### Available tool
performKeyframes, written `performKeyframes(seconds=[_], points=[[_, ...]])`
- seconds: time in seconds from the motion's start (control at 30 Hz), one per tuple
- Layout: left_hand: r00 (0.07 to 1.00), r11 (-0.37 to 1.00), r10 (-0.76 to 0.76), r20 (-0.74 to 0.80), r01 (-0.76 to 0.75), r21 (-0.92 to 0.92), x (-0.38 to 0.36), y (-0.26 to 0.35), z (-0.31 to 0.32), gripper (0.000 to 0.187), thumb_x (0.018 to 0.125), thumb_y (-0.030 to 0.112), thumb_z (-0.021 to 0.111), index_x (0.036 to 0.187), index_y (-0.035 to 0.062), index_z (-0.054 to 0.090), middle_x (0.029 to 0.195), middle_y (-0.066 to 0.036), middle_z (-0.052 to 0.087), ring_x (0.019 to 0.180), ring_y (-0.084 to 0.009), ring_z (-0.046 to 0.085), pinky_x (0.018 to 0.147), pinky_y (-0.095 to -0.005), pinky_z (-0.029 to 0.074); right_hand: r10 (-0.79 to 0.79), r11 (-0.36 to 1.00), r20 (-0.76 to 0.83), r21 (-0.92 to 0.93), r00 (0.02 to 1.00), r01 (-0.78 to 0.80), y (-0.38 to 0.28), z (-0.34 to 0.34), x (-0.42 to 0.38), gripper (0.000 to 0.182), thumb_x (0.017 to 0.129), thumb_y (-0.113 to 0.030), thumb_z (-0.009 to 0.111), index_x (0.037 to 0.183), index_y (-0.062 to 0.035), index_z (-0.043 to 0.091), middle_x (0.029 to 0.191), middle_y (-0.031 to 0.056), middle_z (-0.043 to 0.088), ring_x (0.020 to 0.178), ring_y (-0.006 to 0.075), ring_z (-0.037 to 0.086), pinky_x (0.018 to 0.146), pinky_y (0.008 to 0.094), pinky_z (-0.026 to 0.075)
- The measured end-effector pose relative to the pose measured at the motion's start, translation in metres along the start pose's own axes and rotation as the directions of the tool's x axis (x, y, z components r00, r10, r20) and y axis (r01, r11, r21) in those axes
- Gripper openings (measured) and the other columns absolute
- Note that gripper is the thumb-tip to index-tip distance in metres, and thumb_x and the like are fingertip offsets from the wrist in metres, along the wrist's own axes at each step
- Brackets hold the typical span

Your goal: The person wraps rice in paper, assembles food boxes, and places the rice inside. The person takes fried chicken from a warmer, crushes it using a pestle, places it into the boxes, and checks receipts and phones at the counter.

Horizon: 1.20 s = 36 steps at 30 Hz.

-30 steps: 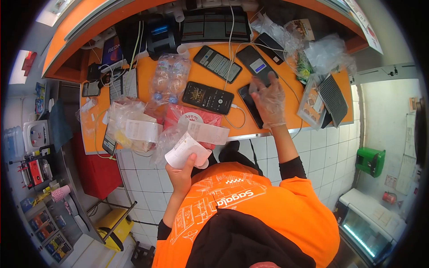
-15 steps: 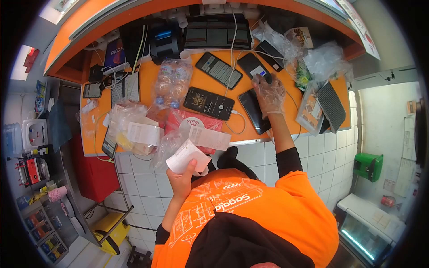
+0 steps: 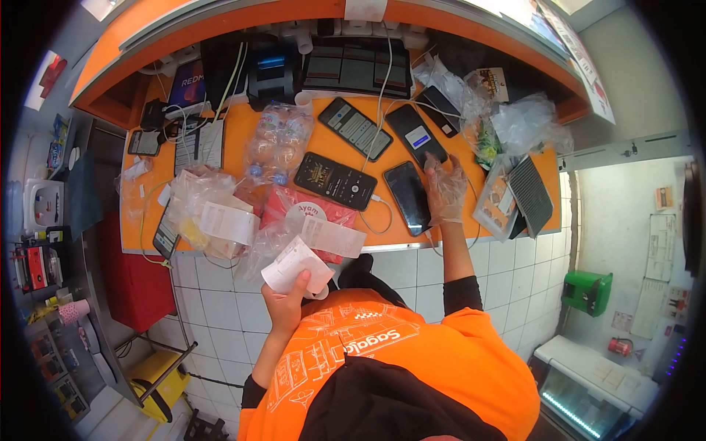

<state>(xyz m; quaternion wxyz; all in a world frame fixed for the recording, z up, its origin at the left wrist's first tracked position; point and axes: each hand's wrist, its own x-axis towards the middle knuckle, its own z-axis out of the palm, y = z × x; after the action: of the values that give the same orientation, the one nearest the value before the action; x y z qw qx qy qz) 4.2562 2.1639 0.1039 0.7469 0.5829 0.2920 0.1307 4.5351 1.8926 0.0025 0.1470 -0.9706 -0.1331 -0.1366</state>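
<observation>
While the left hand (image 3: 285, 303) pinches the receipt (image 3: 296, 266), the gloved right hand (image 3: 444, 189), fingers spread, should tap only 1 phone (image 3: 409, 197) on the desk (image 3: 235, 158).

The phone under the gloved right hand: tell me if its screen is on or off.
Off: the phone beside the right hand shows a plain dark screen, unlike its lit neighbour.

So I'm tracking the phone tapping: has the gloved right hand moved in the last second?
Yes. The right hand has drawn back toward the counter's near edge, off the lit phone.
</observation>
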Motion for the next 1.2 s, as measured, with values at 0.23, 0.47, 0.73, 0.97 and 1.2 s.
performKeyframes(seconds=[0.23,0.47,0.73,0.97,1.2], points=[[0.998,0.999,-0.035,0.053,0.036,-0.013,-0.007,0.004,0.006,0.024,0.086,0.008,0.072,0.107,-0.003,0.067,0.101,-0.008,0.07,0.091,-0.0142,0.066,0.08,-0.0291,0.052,-0.067,0.998,0.042,-0.004,0.997,0.067,-0.003,0.009,0.028,0.069,0.094,-0.068,0.022,0.129,-0.023,0.061,0.133,0.0193,0.051,0.125,0.0407,0.043,0.105,0.0484,0.032],[0.999,1.0,0.013,-0.036,-0.014,-0.021,-0.015,-0.007,0.002,0.024,0.086,0.007,0.072,0.108,-0.0032,0.066,0.101,-0.008,0.07,0.09,-0.0142,0.066,0.079,-0.0289,0.052,0.064,0.868,0.023,0.492,0.998,-0.067,-0.03,-0.048,0.016,0.094,0.087,-0.08,0.025,0.129,-0.0013,0.053,0.128,0.0141,0.061,0.122,0.0286,0.047,0.107,0.0364,0.029],[0.998,0.999,0.032,-0.06,-0.034,-0.025,-0.02,-0.004,0.001,0.024,0.087,0.008,0.071,0.108,-0.0031,0.066,0.101,-0.008,0.07,0.09,-0.0142,0.066,0.08,-0.0289,0.052,0.074,0.841,-0.049,0.54,0.996,-0.036,0.009,-0.002,-0.013,0.091,0.09,-0.075,0.012,0.127,-0.0054,0.057,0.125,0.0167,0.059,0.121,0.0332,0.047,0.105,0.0445,0.029],[0.998,0.999,0.031,-0.063,-0.031,-0.008,-0.026,-0.01,0.006,0.025,0.087,0.009,0.071,0.109,-0.0035,0.066,0.102,-0.009,0.07,0.091,-0.0141,0.066,0.08,-0.0289,0.052,-0.057,0.948,-0.119,0.306,0.991,0.091,0.008,-0.009,-0.012,0.081,0.096,-0.068,0.017,0.132,-0.0033,0.05,0.12,0.0118,0.065,0.121,0.0329,0.048,0.105,0.0425,0.031],[0.999,1.0,0.0,0.032,0.0,0.009,-0.025,-0.002,0.049,0.026,0.089,0.01,0.07,0.111,-0.0032,0.065,0.104,-0.008,0.07,0.093,-0.0123,0.065,0.082,-0.0284,0.051,-0.243,0.049,0.159,0.987,0.957,-0.152,-0.101,-0.083,-0.071,0.05,0.094,-0.016,0.058,0.138,0.0039,0.044,0.132,0.0161,0.056,0.118,0.0248,0.055,0.098,0.0349,0.044]])
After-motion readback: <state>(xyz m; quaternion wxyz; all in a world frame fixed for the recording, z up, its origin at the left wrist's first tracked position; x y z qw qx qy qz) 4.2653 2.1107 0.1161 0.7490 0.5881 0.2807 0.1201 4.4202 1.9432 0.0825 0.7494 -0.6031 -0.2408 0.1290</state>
